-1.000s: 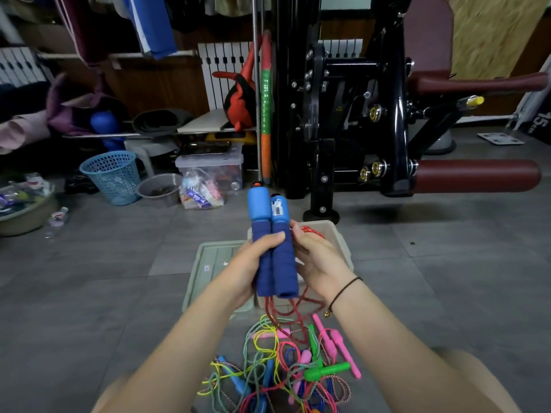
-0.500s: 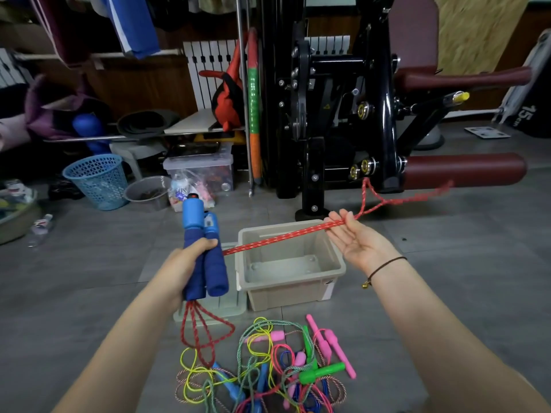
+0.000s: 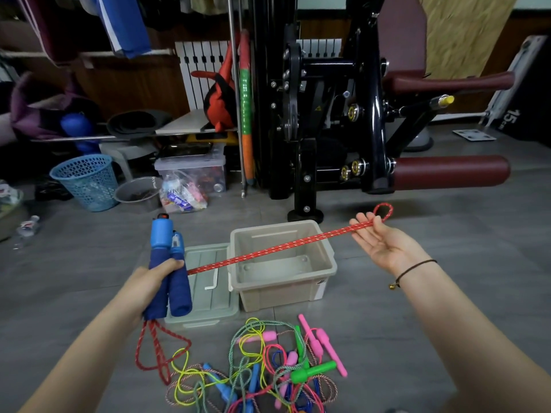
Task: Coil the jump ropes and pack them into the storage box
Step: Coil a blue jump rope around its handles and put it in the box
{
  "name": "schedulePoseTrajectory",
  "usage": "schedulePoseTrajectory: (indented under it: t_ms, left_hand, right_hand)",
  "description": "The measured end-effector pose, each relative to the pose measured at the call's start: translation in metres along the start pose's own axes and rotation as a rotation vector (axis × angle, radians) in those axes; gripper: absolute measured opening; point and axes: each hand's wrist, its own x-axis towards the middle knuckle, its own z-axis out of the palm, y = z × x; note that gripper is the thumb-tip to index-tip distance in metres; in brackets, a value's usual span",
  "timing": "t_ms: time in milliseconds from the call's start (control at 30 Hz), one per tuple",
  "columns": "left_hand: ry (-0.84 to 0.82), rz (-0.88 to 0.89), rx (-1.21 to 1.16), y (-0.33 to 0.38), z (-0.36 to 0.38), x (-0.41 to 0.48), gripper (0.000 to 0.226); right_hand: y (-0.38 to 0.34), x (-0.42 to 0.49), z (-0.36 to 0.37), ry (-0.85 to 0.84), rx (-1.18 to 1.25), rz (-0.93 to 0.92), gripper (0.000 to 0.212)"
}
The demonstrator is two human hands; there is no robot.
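While tangled coloured jump ropes [image 3: 262, 371] lay nearest, the left hand [image 3: 152, 281] gripped two blue foam handles [image 3: 170, 263]; their red braided rope [image 3: 268, 251] had been drawn taut over the beige plastic storage box [image 3: 280, 293] to the spread right hand [image 3: 384, 242], ready to coil.

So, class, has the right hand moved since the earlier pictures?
Yes. The right hand has swung out to the right, from above the box to past its right rim, drawing the red rope taut across it.
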Motion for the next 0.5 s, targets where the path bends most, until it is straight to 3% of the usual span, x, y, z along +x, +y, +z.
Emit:
schedulePoseTrajectory:
  t_ms: [500]
  left_hand:
    - [0.097,0.000,0.074,-0.007,-0.018,0.015,0.034]
  right_hand:
    - [-0.024,0.006,-0.011,0.121,0.132,-0.096,0.029]
